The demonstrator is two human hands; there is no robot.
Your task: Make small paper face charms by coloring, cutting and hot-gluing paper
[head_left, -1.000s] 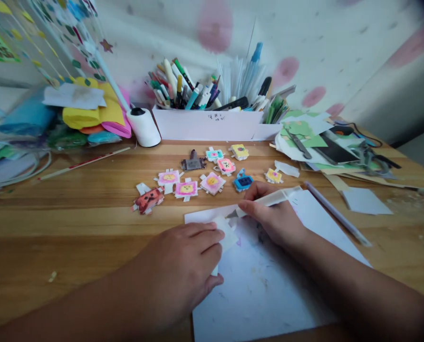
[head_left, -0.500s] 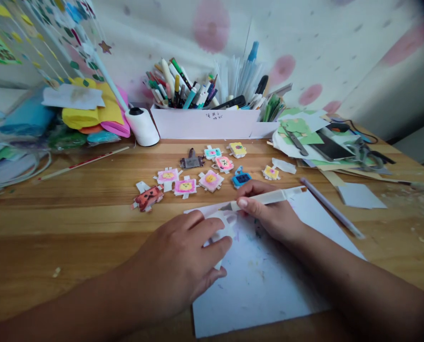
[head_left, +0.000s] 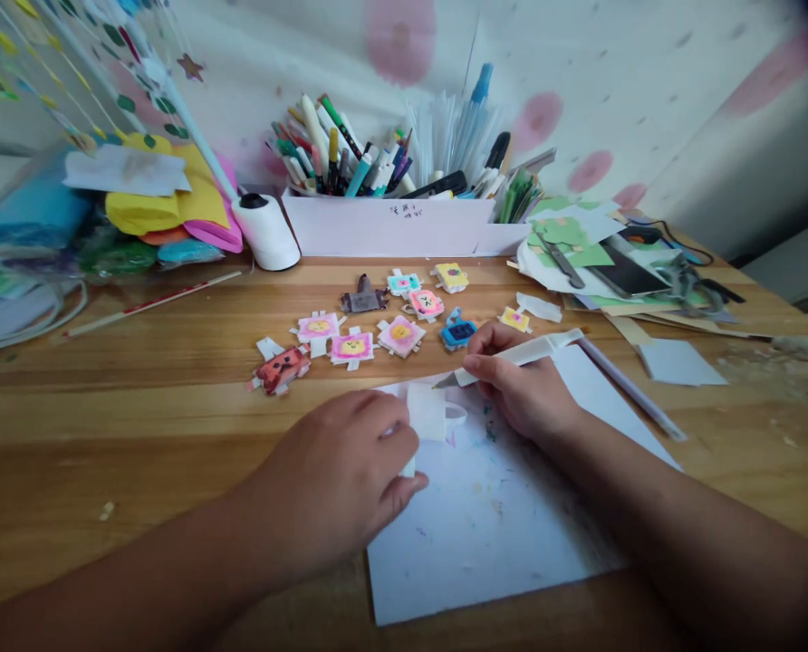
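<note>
On a white sheet (head_left: 485, 543) marked with small coloured specks, a small white paper piece (head_left: 427, 413) lies near the far left corner, with a pale looped strip (head_left: 456, 414) at its right side. The person's left hand (head_left: 342, 462) is clamped on the piece's near left part, fingers curled over it and thumb below; the exact contact of the fingertips is partly hidden. The right hand (head_left: 523, 385) grips a white pen (head_left: 519, 355) between thumb and fingers, tilted, its tip pointing down left at the upper right part of the piece. Whether the tip touches the paper cannot be told.

Just beyond the right hand lies a blue paper figure (head_left: 458, 333). To its left, other small coloured figures are scattered on the wooden desk (head_left: 173, 435), among them a red one (head_left: 282, 369) at the far left of the group and a dark grey one (head_left: 364, 299) further back. A pale lilac stick (head_left: 631, 388) lies beside the sheet's right edge, and a few white slips (head_left: 681, 362) lie to the right of it. Behind the figures stands a white box (head_left: 383, 231) full of pens, with a white spool (head_left: 270, 235) just beside its left end. A dark phone (head_left: 628, 277) rests on the papers at the back right.
</note>
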